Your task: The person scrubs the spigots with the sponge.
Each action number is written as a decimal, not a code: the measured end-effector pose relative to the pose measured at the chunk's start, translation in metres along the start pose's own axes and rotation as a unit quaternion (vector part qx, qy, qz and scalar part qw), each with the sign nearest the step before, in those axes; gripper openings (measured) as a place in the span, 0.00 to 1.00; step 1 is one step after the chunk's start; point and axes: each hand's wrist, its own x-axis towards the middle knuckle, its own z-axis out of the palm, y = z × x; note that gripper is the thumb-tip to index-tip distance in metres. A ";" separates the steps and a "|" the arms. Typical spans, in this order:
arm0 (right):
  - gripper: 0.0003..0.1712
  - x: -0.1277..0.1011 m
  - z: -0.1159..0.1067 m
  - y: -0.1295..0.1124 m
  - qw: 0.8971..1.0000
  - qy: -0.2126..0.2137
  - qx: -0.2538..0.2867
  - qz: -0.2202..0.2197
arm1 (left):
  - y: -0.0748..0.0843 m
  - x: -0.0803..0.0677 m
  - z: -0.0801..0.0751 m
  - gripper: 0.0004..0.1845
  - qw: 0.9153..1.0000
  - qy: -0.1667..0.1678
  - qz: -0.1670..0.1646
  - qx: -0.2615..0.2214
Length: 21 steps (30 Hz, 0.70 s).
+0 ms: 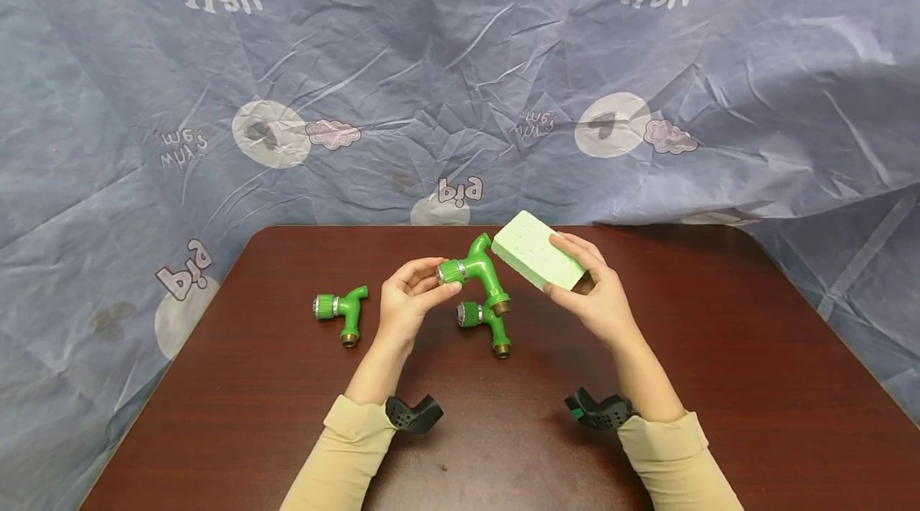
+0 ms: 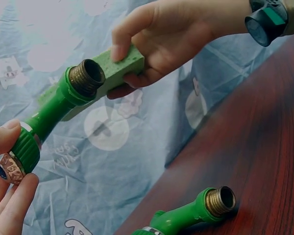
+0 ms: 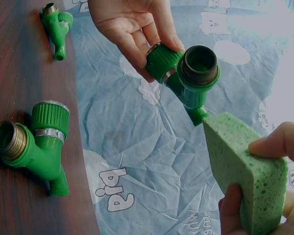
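My left hand [image 1: 410, 299] pinches the ribbed cap of a green plastic tap [image 1: 477, 273] with a brass thread, lifted above the brown table [image 1: 287, 415]. In the left wrist view that tap [image 2: 54, 115] points its brass end up toward the sponge [image 2: 115, 68]. My right hand [image 1: 600, 299] grips a pale green sponge block [image 1: 539, 250], whose corner touches the tap's spout; the right wrist view shows the sponge [image 3: 245, 171] just under the spout of the held tap [image 3: 191, 73]. A second tap [image 1: 485, 323] lies on the table beneath the held one, a third tap [image 1: 343, 310] further left.
A blue printed cloth [image 1: 460, 80] hangs behind the table and drapes past its sides. Black wrist mounts [image 1: 413, 413] sit on both beige sleeves. The lying tap appears in both wrist views [image 2: 191, 213] [image 3: 36, 142], the far tap [image 3: 56, 27] at top left.
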 end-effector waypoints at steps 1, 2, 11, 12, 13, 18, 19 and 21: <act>0.36 0.000 0.000 0.000 1.000 -0.004 0.007 -0.002 | 0.000 0.000 0.000 0.24 1.000 0.001 -0.001 -0.004; 0.36 0.000 0.001 -0.001 1.000 -0.010 0.015 -0.004 | 0.001 0.000 0.000 0.24 1.000 0.000 -0.003 -0.008; 0.35 -0.003 0.004 -0.006 0.998 -0.035 0.045 -0.014 | -0.003 0.000 0.001 0.22 0.999 -0.034 -0.012 0.000; 0.35 -0.004 0.005 -0.006 0.998 -0.036 0.047 -0.015 | -0.004 -0.001 0.001 0.22 0.999 -0.041 -0.012 0.009; 0.35 -0.004 0.005 -0.006 0.998 -0.037 0.048 -0.013 | -0.004 -0.001 0.002 0.23 0.999 -0.047 -0.011 0.019; 0.36 -0.004 0.009 -0.005 0.997 -0.058 0.049 -0.016 | -0.008 -0.004 0.005 0.25 0.994 -0.075 -0.010 0.082; 0.36 -0.004 0.010 -0.005 0.997 -0.062 0.048 -0.018 | -0.008 -0.005 0.006 0.25 0.993 -0.078 -0.010 0.093; 0.36 -0.004 0.011 -0.005 0.996 -0.071 0.047 -0.026 | -0.009 -0.005 0.007 0.26 0.991 -0.083 -0.010 0.108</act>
